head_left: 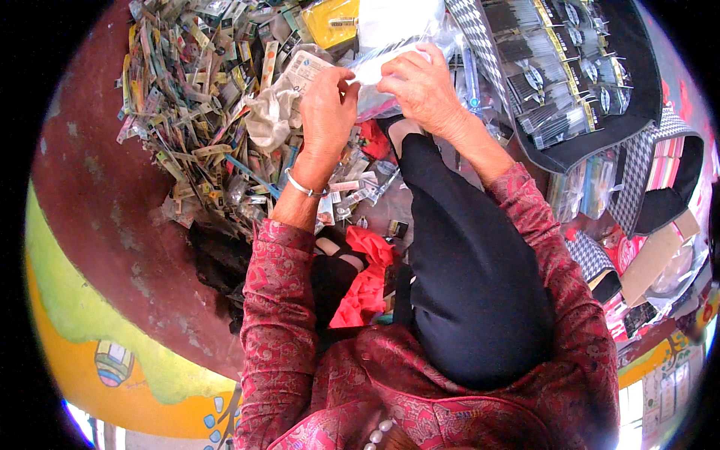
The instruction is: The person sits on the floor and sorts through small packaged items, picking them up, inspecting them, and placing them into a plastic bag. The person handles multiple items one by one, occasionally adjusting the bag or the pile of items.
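Between my hands, near the top of the view, is a clear plastic bag [367,103] with something white showing at it. My left hand [328,106] pinches the bag's left edge between thumb and fingers. My right hand [426,88] is closed on its right side, with the fingers bent over the plastic. What lies inside the bag cannot be made out. A crumpled cream cloth pouch [271,120] and a printed card [304,70] lie just left of my left hand. Behind my hands are a white pack [397,21] and a yellow pack [330,22].
A large heap of small packaged items [206,82] covers the floor at left. To the right, a black-lined open case [585,146] holds rows of packets. Red cloth [367,266] lies by my feet. Houndstooth boxes [634,180] and a cardboard flap [656,259] stand farther right.
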A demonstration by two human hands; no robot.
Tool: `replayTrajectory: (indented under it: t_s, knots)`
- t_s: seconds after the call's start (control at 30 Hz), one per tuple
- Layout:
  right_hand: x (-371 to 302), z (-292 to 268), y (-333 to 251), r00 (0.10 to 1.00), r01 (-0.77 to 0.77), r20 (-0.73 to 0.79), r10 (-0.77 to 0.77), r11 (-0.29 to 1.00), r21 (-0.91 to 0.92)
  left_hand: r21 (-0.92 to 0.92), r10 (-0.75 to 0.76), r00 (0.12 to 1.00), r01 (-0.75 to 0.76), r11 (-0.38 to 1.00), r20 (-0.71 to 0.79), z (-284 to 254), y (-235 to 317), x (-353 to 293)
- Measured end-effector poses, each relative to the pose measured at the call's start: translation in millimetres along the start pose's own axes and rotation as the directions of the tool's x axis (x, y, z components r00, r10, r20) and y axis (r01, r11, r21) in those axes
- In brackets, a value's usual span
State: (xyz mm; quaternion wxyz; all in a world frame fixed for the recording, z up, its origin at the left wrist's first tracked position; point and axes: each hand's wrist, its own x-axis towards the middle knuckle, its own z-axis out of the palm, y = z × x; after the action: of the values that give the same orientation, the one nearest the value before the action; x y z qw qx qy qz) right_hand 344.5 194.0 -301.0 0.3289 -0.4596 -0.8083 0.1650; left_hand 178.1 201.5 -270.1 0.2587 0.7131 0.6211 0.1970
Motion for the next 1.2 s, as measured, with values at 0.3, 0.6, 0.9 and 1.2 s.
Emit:
replayTrajectory:
  t_s: [0.3, 0.6, 0.9, 1.2]
  knots:
    - [5, -2, -1, 0.925, -0.352, 0.089, 0.37, 0.742, 0.571, -0.377, -0.271, 0.95, 0.312, 0.872, 0.158, 1, -1, -8]
    - [16, -7, -2, 0.86, -0.498, 0.249, 0.445, 0.626, 0.6, -0.088, -0.076, 0.973, 0.097, 0.991, 0.219, -4, -13, 9]
    - [10, 14, 7, 0.631, -0.548, 0.253, 0.734, 0.19, 0.815, -0.751, -0.578, 0.781, 0.526, 0.4, 0.239, 0, -9, -1]
    - [18, 11, 3, 0.516, -0.288, 0.289, 0.806, -0.155, 0.945, -0.863, -0.552, 0.789, 0.453, 0.225, 0.27, 9, -10, -8]
